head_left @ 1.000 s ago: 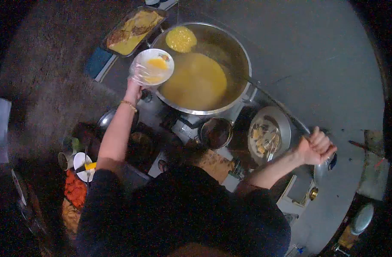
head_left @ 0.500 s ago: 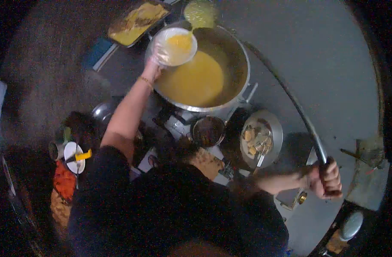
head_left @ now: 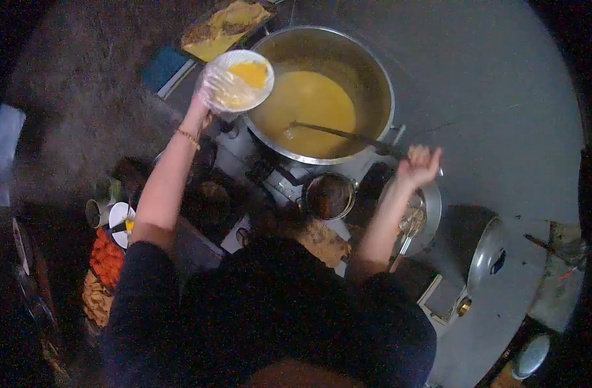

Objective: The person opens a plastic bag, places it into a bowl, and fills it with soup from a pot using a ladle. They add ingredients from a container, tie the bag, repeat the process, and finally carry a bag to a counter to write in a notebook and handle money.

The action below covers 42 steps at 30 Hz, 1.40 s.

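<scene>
My left hand (head_left: 213,90), covered by a clear plastic glove, holds a white bowl (head_left: 260,94) tilted at the left rim of a large metal pot (head_left: 367,71). Yellow paste sits in the bowl. Yellow liquid (head_left: 318,97) covers part of the pot's bottom. My right hand (head_left: 420,167) is closed around the handle of a long ladle (head_left: 341,134), just outside the pot's lower right rim. The ladle reaches across that rim, and its far end is down at the liquid.
A tray of yellow and brown food (head_left: 228,29) is behind the bowl. Below the pot stands a small dark pot (head_left: 329,196); right of it, a pan (head_left: 432,210) holds a whisk (head_left: 409,226). A metal lid (head_left: 487,252) lies further right. Orange food (head_left: 106,258) is at lower left.
The ladle has swung from above the pot down into it. My right hand has moved up and left toward the pot. My left hand and the bowl have shifted left and slightly down.
</scene>
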Each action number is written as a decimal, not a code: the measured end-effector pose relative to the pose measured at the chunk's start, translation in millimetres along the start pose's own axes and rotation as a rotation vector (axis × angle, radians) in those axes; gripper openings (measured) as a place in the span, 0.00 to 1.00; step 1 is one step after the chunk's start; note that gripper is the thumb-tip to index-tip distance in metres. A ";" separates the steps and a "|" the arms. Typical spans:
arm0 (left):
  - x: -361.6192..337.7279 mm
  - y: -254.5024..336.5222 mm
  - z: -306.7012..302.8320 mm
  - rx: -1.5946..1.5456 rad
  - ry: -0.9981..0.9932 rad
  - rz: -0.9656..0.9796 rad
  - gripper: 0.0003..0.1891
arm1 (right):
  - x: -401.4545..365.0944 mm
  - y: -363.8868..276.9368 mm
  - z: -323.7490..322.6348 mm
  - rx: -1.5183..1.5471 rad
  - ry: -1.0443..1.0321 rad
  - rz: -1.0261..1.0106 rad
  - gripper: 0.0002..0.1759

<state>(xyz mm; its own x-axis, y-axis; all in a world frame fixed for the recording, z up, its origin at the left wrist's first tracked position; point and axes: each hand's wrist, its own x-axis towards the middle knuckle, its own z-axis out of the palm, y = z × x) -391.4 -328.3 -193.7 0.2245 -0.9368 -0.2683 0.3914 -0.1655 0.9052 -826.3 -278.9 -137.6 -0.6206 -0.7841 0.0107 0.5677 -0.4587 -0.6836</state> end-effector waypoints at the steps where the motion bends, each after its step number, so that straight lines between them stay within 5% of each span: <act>1: -2.6 -2.6 -3.7 0.020 0.049 -0.014 0.27 | -5.6 -16.7 -4.3 -0.023 -0.004 -0.061 0.27; 11: 7.0 -28.4 30.8 -0.034 0.070 -0.101 0.25 | -35.1 -183.1 25.0 0.267 -0.530 -0.447 0.25; 15: 18.4 -37.0 68.9 -0.066 -0.042 -0.006 0.23 | -53.5 -214.4 33.2 0.257 -0.617 -0.497 0.25; 18: 83.1 -78.4 73.2 -0.224 -0.122 -0.011 0.30 | -70.0 -217.0 43.0 0.291 -0.905 -0.433 0.25; 23: 67.6 -98.3 88.4 -0.372 -0.123 0.015 0.25 | -65.0 -222.3 26.8 0.219 -0.699 -0.416 0.25; 25: 59.5 -105.0 83.8 -0.445 -0.149 0.030 0.23 | -60.2 -218.7 27.8 -0.011 -0.135 -0.647 0.25; 27: 34.4 -92.5 73.4 -0.423 -0.274 0.083 0.28 | -46.3 -227.8 12.1 0.020 -0.209 -0.565 0.25; 28: 15.2 -80.3 60.6 -0.285 -0.277 0.289 0.28 | -42.7 -226.7 14.3 0.142 -0.493 -0.446 0.25; 29: 28.0 -86.8 50.5 -0.498 -0.398 0.083 0.29 | -38.0 -217.6 23.1 0.282 -0.759 -0.316 0.24; 30: 3.5 -65.4 33.7 -0.459 -0.352 0.174 0.30 | -46.0 -194.1 50.0 0.146 -0.710 -0.449 0.22; 31: -31.8 -41.1 18.4 -0.409 -0.316 0.259 0.30 | -69.3 -157.3 87.4 0.179 -0.744 -0.377 0.22; 33: -80.9 -22.9 -27.8 -0.349 -0.278 0.319 0.30 | -131.2 -89.4 154.6 -0.194 -0.219 -0.755 0.18; 35: -121.1 -0.2 -57.9 -0.289 -0.279 0.354 0.31 | -84.0 -28.7 128.7 -0.447 -0.828 -0.450 0.13; 38: -188.5 7.4 -124.8 -0.222 -0.371 0.222 0.30 | -90.5 80.0 140.1 -1.084 -1.300 -0.400 0.14; 39: -198.7 -2.1 -155.4 -0.200 -0.369 0.162 0.30 | -104.4 109.0 148.0 -0.991 -1.507 -0.411 0.16; 42: -279.3 2.9 -229.6 -0.044 -0.226 0.008 0.30 | -135.1 176.3 161.3 -1.293 -1.629 -0.068 0.17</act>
<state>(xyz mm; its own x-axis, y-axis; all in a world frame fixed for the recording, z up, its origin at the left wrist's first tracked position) -248.0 3.7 -191.7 0.0243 -0.9841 -0.1759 0.4297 -0.1486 0.8907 -555.1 -321.2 -141.9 0.7272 -0.6848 0.0462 -0.4992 -0.5738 -0.6493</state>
